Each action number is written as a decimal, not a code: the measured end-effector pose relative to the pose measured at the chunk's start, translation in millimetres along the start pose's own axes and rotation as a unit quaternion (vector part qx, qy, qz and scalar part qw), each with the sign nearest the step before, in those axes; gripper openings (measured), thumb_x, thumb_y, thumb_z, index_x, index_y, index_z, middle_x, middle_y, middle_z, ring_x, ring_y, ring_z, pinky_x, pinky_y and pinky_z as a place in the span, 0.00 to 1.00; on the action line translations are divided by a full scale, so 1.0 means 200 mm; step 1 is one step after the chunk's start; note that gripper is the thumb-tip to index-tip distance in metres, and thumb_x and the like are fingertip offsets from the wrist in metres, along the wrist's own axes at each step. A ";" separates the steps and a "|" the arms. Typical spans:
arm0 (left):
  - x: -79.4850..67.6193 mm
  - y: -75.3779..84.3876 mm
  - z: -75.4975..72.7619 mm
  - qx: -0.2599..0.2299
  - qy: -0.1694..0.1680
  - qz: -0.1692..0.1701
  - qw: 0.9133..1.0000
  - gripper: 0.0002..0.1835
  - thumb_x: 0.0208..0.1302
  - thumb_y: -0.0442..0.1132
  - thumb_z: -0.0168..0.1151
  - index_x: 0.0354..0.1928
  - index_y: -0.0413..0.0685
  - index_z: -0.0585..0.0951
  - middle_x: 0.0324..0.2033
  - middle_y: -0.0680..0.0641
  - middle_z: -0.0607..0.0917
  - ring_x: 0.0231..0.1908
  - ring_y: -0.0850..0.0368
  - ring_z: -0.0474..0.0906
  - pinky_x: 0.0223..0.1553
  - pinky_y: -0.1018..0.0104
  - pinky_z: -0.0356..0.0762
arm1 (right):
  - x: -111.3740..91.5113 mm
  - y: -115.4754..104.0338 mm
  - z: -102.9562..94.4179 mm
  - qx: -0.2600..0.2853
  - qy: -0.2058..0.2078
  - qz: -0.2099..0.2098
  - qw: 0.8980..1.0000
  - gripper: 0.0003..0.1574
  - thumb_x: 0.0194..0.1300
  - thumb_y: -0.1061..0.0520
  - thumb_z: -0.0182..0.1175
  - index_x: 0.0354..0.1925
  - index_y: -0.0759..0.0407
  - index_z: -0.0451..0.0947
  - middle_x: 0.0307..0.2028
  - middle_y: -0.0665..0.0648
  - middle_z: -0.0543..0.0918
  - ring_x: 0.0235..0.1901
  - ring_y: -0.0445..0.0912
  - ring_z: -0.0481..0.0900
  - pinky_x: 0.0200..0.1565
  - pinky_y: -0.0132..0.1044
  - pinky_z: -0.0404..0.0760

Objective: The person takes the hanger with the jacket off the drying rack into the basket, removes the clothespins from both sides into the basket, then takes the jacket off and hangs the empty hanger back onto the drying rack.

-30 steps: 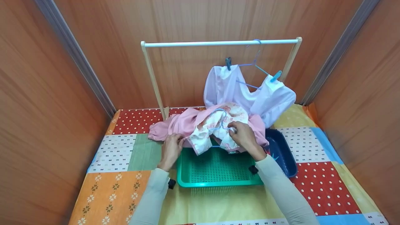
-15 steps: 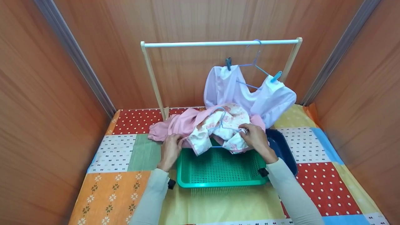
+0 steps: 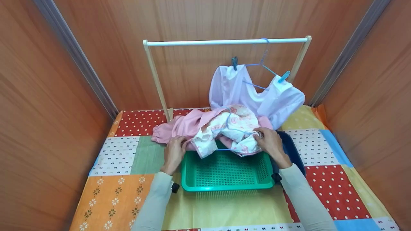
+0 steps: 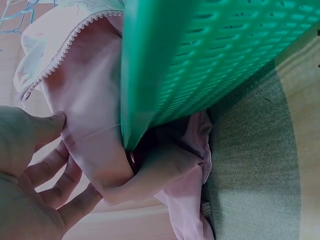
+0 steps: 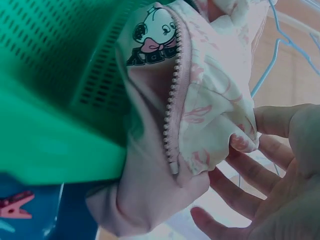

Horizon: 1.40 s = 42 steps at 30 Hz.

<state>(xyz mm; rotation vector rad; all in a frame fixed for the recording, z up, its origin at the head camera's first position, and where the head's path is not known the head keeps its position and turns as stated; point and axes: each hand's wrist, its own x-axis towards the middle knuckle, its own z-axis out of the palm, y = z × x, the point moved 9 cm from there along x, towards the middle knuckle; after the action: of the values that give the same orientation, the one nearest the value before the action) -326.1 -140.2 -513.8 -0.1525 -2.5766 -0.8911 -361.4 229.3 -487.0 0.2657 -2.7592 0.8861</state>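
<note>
A pink zip-up jacket [image 3: 189, 123] with white floral lining lies opened over the far part of a green basket [image 3: 226, 188]. Within the lining is a blue hanger [image 3: 223, 149], its hook toward the rack. My left hand [image 3: 174, 154] pinches the jacket's left edge; in the left wrist view its thumb and fingers [image 4: 75, 175] hold pink cloth beside the basket wall. At the right side, my right hand [image 3: 271, 146] pinches the floral lining near the hanger's end. The right wrist view shows the zipper teeth [image 5: 172, 100] and a cartoon print beside that hand.
Behind stands a rack with a white bar [image 3: 205, 42]. A lavender garment [image 3: 224, 89] hangs there on another hanger, held by a dark clothespin [image 3: 234, 63] and a blue clothespin [image 3: 284, 76]. A navy basin [image 3: 290, 150], right of the basket, holds a red clothespin [image 5: 17, 204].
My right hand has moved to the right along the hanger, and the jacket's right side of floral lining has spread with it. My left hand stays in place on the left edge.
</note>
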 end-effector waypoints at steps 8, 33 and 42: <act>-0.02 0.00 -0.02 -0.005 -0.005 0.011 1.000 0.06 0.69 0.34 0.68 0.45 0.43 0.88 0.39 0.44 0.87 0.43 0.43 0.82 0.47 0.45 0.80 | -0.03 0.04 -0.02 -0.018 0.018 0.004 1.000 0.16 0.70 0.55 0.66 0.54 0.57 0.87 0.31 0.58 0.84 0.27 0.52 0.77 0.32 0.53 0.75; -0.11 -0.02 -0.05 -0.020 0.013 0.022 0.999 0.06 0.68 0.34 0.68 0.44 0.43 0.89 0.39 0.46 0.88 0.43 0.46 0.83 0.46 0.47 0.82 | -0.11 0.11 -0.05 -0.006 0.040 0.020 0.999 0.16 0.72 0.60 0.60 0.54 0.65 0.85 0.34 0.64 0.87 0.33 0.60 0.84 0.41 0.62 0.79; -0.11 -0.02 -0.07 -0.006 0.008 0.021 1.000 0.06 0.69 0.36 0.68 0.44 0.45 0.89 0.41 0.47 0.88 0.45 0.46 0.83 0.45 0.46 0.82 | -0.13 0.14 -0.04 -0.023 0.018 0.031 0.999 0.18 0.75 0.59 0.58 0.57 0.65 0.83 0.35 0.65 0.87 0.32 0.58 0.82 0.38 0.59 0.78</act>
<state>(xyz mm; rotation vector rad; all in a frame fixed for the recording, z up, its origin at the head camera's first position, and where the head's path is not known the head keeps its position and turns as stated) -301.2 -151.3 -514.9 -0.2009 -2.5453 -0.8892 -341.1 258.4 -503.8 0.1549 -2.7653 0.8314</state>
